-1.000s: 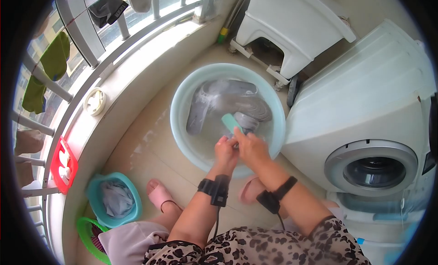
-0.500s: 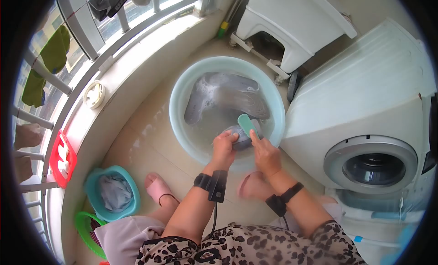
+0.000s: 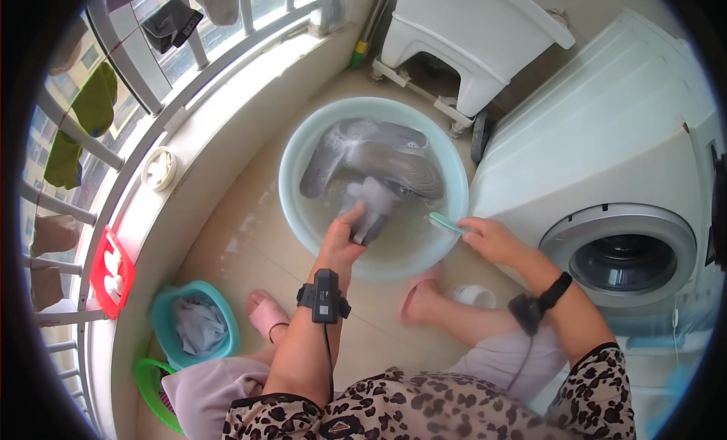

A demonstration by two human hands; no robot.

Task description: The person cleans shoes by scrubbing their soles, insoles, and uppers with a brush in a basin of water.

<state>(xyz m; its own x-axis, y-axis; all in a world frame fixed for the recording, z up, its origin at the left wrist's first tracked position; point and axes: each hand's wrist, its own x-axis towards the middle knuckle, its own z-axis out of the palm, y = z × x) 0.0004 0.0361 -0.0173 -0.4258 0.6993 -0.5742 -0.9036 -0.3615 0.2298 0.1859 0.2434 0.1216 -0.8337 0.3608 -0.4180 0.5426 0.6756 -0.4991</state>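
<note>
While a wet grey item (image 3: 372,200) is held in the left hand (image 3: 344,239), a pale green brush (image 3: 447,223) is gripped by the right hand (image 3: 492,241). The left hand is closed around the lower end of the item, which is raised at a slant over the near half of a large pale blue basin (image 3: 289,190); whether its tip is dipped in the water cannot be told. The brush is pinched by one end between thumb and fingers at the basin's right rim, its other end pointed inward, apart from the item. Cloudy water is held in the basin, and grey footwear (image 3: 401,171) is laid in its far half, with a ridged sole turned up.

Black devices (image 3: 326,296) are strapped to both forearms, and pink slippers (image 3: 265,311) are worn on the feet. To the right, a white washing machine (image 3: 591,167) is placed, its round door (image 3: 621,251) facing the person. Beyond the basin, a white sink unit (image 3: 485,54) is seen. At lower left, pale cloth (image 3: 201,326) is contained in a teal tub (image 3: 161,319), beside which a green basket (image 3: 148,391) is partly hidden. Along the window, socks (image 3: 95,99) are hung, and a red tray (image 3: 125,307) is set on the ledge (image 3: 204,129).
</note>
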